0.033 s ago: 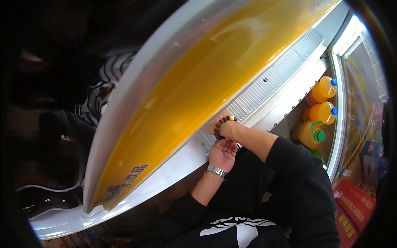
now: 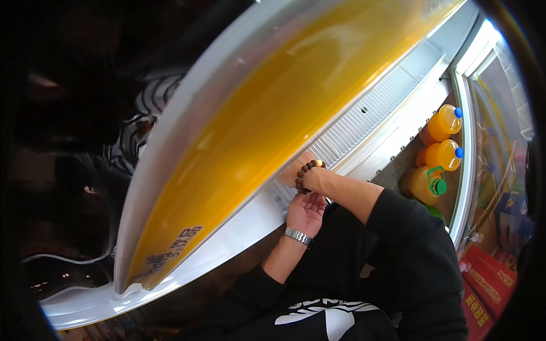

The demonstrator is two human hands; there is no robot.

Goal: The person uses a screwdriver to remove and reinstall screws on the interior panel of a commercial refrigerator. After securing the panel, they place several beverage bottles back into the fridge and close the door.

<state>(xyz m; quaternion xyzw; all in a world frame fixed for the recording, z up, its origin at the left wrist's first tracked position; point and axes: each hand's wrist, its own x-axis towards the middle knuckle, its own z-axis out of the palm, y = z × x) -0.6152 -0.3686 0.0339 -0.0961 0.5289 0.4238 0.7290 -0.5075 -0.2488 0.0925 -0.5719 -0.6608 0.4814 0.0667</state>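
**Yellow cooler panel held at its lower edge by both hands**

The yellow panel (image 2: 273,113), long, glossy and framed in silver-white, is seen running diagonally from the lower left of the frame to the upper right. A small printed label is carried near its lower left end. A ribbed white grille strip (image 2: 369,113) is seen just beside its lower right edge.

The left hand (image 2: 306,211), with a metal watch at the wrist, is pressed palm-up against the frame edge at centre; its fingers are hidden behind the edge, so their spread cannot be told. The right hand (image 2: 298,170), with a bead bracelet at the wrist, is laid on the panel just above; its fingers are tucked out of sight too.

Risk judged: fingers could be pinched between panel and grille strip if the panel shifts, since the hold is at one narrow spot. A slip is likely on the glossy face.

Orange juice bottles (image 2: 443,139) are shelved at right.
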